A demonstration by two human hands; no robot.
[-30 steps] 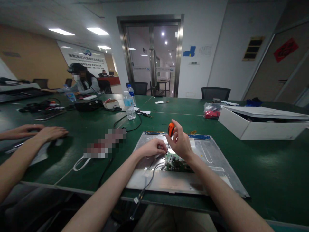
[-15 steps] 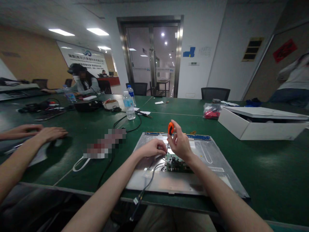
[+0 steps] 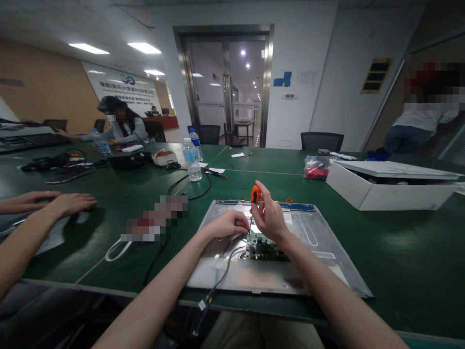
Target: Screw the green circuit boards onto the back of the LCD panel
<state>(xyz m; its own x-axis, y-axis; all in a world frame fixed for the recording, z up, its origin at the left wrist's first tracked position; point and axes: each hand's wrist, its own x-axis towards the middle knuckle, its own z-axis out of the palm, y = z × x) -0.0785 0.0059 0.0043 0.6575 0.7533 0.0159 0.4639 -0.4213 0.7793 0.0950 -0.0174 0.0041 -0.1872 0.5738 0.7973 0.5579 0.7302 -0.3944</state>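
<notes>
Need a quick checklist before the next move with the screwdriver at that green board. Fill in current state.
1. Screwdriver gripped, shaft pointing down: ok, in the right hand.
2. Tip seated in a screw: cannot tell, too small to see at the corner of the green board.
3. Left hand clear of the tip: not ok, fingertips are right beside it.
4. Metal panel lying flat on the table: ok.
5. Cable ends kept on the table: not ok, they hang past the front edge.
6. Nearer water bottle away from the panel: ok, upright and apart.
</notes>
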